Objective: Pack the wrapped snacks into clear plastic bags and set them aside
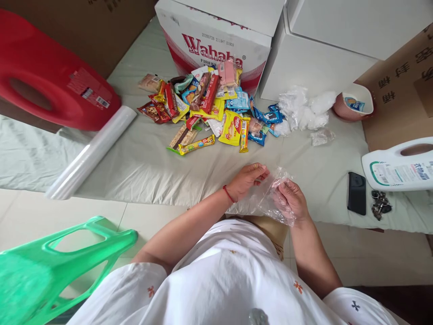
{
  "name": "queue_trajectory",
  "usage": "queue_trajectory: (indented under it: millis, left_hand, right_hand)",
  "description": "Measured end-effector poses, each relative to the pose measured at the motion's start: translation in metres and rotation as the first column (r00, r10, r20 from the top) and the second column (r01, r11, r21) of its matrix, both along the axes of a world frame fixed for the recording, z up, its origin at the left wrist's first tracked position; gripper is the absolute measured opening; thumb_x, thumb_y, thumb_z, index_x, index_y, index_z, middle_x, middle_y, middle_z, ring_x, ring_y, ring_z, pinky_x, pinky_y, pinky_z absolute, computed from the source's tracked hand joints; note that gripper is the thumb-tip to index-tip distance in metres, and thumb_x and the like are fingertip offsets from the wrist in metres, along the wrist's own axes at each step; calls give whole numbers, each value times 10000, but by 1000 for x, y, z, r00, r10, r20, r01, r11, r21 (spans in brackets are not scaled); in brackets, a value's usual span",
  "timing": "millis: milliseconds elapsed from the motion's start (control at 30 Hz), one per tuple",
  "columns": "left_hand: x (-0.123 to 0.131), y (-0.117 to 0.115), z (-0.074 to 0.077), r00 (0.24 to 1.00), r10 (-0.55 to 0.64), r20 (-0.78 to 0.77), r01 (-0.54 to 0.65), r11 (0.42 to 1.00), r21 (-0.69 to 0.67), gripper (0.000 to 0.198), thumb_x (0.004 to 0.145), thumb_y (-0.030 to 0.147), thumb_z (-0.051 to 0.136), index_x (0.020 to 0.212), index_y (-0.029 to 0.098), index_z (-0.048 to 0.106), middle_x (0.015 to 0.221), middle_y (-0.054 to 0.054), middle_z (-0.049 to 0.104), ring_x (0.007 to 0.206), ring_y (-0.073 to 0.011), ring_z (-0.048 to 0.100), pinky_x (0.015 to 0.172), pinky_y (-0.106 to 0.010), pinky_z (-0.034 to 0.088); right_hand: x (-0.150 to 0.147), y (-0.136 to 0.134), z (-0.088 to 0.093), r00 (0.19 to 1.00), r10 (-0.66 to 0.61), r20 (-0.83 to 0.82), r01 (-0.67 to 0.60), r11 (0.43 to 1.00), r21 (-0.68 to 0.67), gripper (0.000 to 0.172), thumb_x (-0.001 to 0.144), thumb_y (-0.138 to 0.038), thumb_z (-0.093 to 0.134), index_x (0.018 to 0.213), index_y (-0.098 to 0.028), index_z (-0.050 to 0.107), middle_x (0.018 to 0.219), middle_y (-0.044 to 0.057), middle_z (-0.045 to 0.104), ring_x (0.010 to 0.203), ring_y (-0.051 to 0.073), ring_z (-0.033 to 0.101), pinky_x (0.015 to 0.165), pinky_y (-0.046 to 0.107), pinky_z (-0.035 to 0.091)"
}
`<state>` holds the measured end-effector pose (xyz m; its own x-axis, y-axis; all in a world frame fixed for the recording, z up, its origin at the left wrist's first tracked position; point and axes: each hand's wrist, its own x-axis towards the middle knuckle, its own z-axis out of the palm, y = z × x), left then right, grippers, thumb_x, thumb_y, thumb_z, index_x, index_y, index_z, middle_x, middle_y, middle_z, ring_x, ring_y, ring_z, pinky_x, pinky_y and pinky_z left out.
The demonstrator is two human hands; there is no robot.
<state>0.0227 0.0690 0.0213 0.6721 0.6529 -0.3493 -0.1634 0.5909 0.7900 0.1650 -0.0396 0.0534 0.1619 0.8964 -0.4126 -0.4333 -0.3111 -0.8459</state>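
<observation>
A thin, clear plastic bag (277, 201) hangs in front of my body, crumpled and see-through. My right hand (291, 198) is closed on its right side, thumb on top, and the film spreads across the fingers. On the bag's left side, my left hand (246, 180) has its fingers curled and pinched together at the film's edge; the exact grip is hard to see. Beyond both hands lies a pile of wrapped snacks, among them a yellow packet (232, 128), a yellow snack bar (196, 145), a red wrapped bar (211, 92) and several blue packets (238, 100).
Crumpled clear bags (301, 108) lie right of the snacks, beside a pink basket (341, 108). A plastic film roll (91, 151) and red jug (50, 76) stand left. A phone (356, 193), keys (380, 204) and white bottle (399, 164) are right. A green stool (77, 262) stands below.
</observation>
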Motion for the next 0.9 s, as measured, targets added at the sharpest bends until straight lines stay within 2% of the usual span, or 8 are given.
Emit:
queue_trajectory:
  millis: [100, 233, 367, 533, 633, 767, 833, 900]
  left_hand:
    - [4, -4, 3, 996, 42, 77, -42, 999, -5, 503, 693, 625, 842, 777, 179, 624, 798, 20, 595, 743, -106, 527, 690, -232, 407]
    - [8, -10, 3, 991, -14, 136, 18, 999, -33, 555, 718, 699, 797, 790, 179, 615, 799, 7, 584, 740, -122, 533, 689, -256, 416]
    - [10, -10, -3, 992, 66, 107, -81, 986, 144, 555, 729, 694, 792, 785, 190, 568, 700, 49, 460, 656, -101, 403, 648, -259, 360]
    - [0, -3, -12, 969, 243, -39, -205, 883, 422, 462, 955, 652, 556, 816, 219, 473, 704, 49, 420, 670, -124, 382, 655, -270, 368]
    - [-8, -2, -14, 928, 327, -181, -168, 798, 579, 369, 1041, 543, 437, 844, 232, 450, 709, 38, 455, 678, -141, 430, 680, -282, 378]
    - [-16, -5, -16, 860, 415, -298, -117, 728, 676, 313, 1054, 489, 399, 873, 240, 458, 689, 43, 445, 635, -144, 433, 675, -292, 346]
    - [-19, -4, -17, 869, 413, -274, -144, 740, 657, 342, 1036, 525, 430, 855, 237, 463, 689, 44, 431, 634, -140, 413, 665, -290, 339]
    - [-21, -1, -19, 903, 365, -226, -178, 798, 576, 389, 1010, 580, 463, 832, 235, 464, 680, 48, 405, 629, -135, 386, 643, -282, 343]
  right_hand:
    - [1, -3, -4, 998, 30, -62, -31, 999, -24, 410, 753, -564, 856, 813, -214, 651, 425, -111, 330, 367, 47, 178, 338, 181, 168]
    - [-1, -5, -12, 994, 26, -104, -35, 995, -88, 449, 734, -587, 855, 772, -222, 596, 430, -118, 299, 366, 50, 171, 320, 175, 153]
    - [-2, -3, -15, 996, 3, -87, -14, 992, -127, 482, 694, -610, 867, 748, -230, 575, 437, -117, 277, 372, 58, 166, 311, 181, 143]
    - [2, 4, -14, 986, -161, 43, 165, 979, -123, 463, 723, -625, 848, 847, -222, 658, 491, -102, 326, 398, 57, 215, 349, 191, 182]
    - [2, 8, -16, 961, -213, 177, 232, 968, -94, 466, 717, -622, 860, 858, -211, 692, 509, -91, 356, 426, 61, 272, 381, 204, 241]
    - [-1, 11, -17, 927, -178, 330, 211, 975, -66, 464, 734, -633, 842, 881, -208, 731, 540, -71, 422, 459, 73, 318, 380, 214, 236]
    - [-2, 12, -17, 911, -156, 383, 193, 979, -60, 458, 755, -639, 819, 892, -210, 739, 575, -53, 478, 474, 80, 346, 375, 219, 225]
    - [-3, 14, -16, 904, -148, 402, 183, 982, -51, 450, 761, -638, 811, 890, -213, 740, 639, -33, 544, 497, 84, 373, 382, 223, 241]
